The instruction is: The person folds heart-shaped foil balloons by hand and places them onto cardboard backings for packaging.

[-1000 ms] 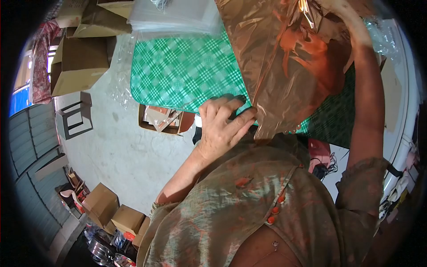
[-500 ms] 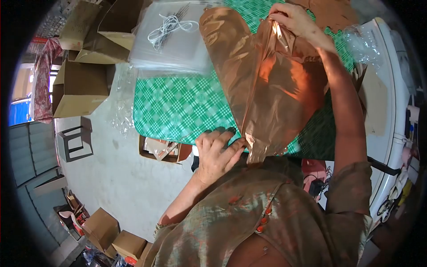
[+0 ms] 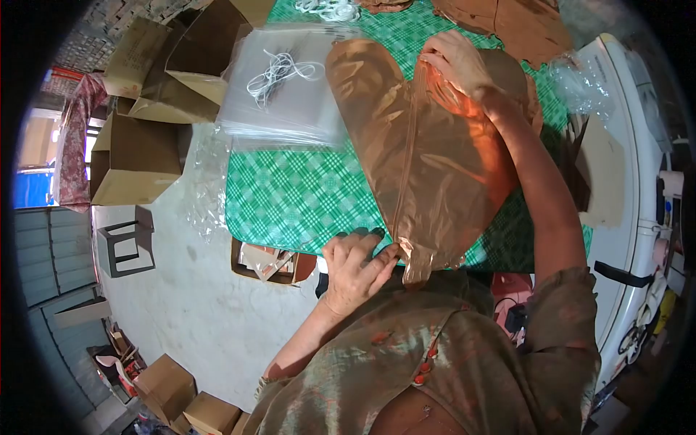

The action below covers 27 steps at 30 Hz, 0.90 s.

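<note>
A flat, copper-coloured foil balloon (image 3: 442,174), heart-shaped with two rounded lobes, lies on a green checked tablecloth (image 3: 290,196). Its pointed end and short tail reach the table's near edge, by my body. My left hand (image 3: 355,268) is at that edge, its thumb and forefinger pinching the balloon's side just by the tail; the other fingers are curled on the cloth. Up at the notch between the lobes, my right hand (image 3: 457,65) has its fingers closed on the foil. My right forearm crosses over the right lobe and hides part of it.
Clear plastic bags (image 3: 290,109) are stacked left of the balloon, with white string (image 3: 283,80) on top. More flat copper foil (image 3: 507,25) lies at the back. Open cardboard boxes (image 3: 138,159) stand at the left. A white appliance (image 3: 616,145) borders the right side.
My right hand has moved slightly left and down along the notch, and the lifted, creased foil there now lies flatter. My left hand stays by the tail. The view has tilted slightly upward.
</note>
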Available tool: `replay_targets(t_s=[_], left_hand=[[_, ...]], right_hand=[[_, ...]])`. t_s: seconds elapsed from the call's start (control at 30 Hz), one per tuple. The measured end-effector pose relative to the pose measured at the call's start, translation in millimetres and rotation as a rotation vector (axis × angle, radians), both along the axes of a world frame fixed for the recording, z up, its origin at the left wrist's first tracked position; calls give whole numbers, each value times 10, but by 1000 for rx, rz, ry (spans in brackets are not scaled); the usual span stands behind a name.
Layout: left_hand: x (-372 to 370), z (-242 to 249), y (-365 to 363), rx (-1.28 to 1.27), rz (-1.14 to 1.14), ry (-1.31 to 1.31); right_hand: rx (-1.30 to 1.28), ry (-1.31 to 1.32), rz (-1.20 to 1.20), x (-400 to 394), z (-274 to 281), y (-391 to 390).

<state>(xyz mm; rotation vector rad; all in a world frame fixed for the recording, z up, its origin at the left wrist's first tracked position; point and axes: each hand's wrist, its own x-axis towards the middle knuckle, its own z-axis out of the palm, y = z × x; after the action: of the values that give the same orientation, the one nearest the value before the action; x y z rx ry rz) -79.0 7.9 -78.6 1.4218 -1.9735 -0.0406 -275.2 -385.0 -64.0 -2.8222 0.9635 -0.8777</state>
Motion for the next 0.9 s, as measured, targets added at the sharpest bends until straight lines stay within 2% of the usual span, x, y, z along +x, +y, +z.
replay_targets(t_s=[0.37, 0.53, 0.6, 0.73, 0.87, 0.9], left_hand=[[0, 32, -3, 1, -15, 3], [-7, 20, 5, -4, -15, 11], [-9, 27, 18, 5, -14, 13], [-10, 24, 24, 3, -16, 17], [-2, -34, 32, -19, -21, 14], [-4, -25, 27, -21, -21, 13]], right_hand=[[-69, -116, -43, -72, -23, 92], [-64, -91, -37, -239, 92, 588], [-136, 148, -33, -267, 80, 894], [-57, 430, -111, -181, 108, 1539], [161, 378, -80, -124, 4, 1692], [143, 375, -82, -125, -21, 1677]])
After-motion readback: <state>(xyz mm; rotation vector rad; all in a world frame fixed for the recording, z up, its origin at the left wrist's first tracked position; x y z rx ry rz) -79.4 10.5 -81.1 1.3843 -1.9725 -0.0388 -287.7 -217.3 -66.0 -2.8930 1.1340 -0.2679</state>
